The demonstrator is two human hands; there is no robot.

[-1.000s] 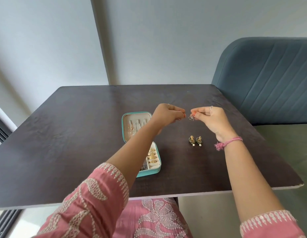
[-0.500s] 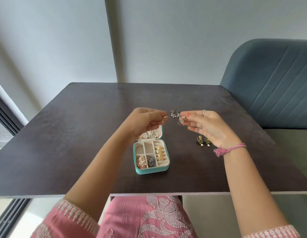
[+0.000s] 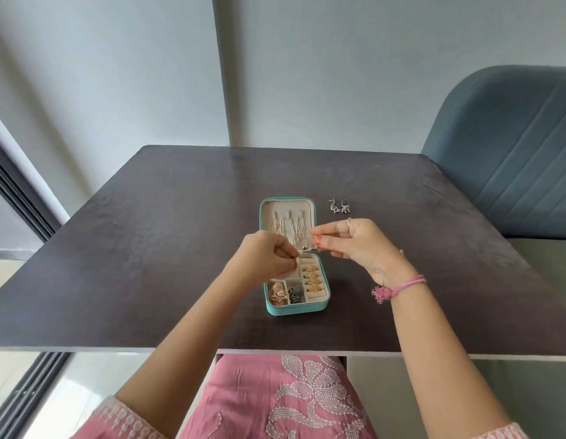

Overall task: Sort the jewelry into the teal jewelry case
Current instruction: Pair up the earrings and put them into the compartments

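Head view: the teal jewelry case (image 3: 295,307) lies open on the dark table (image 3: 148,248), its lid laid flat on the far side with thin chains (image 3: 291,231) hanging across the cream lining. In the tray half, four gold rings (image 3: 311,278) sit in the slotted row along the case's right side, a large gold ornament (image 3: 277,294) fills the near-left compartment, and a dark beaded piece (image 3: 295,294) lies in the compartment beside it. The left hand (image 3: 269,259) hovers over the case's left compartments with fingers curled and fingertips pinched together; whether anything is between them cannot be told. The right hand (image 3: 359,245) is above the case's right edge at the hinge, thumb and forefinger pinching a small silver earring (image 3: 312,246) (tiny, its shape unclear) just over the seam between lid and tray. A pair of silver dangling earrings (image 3: 340,206) lies on the table to the right of the case's lid, apart from it. A pink thread band (image 3: 398,288) circles the right wrist. Beyond the table to the case's far right stands a blue-grey upholstered chair (image 3: 512,147).
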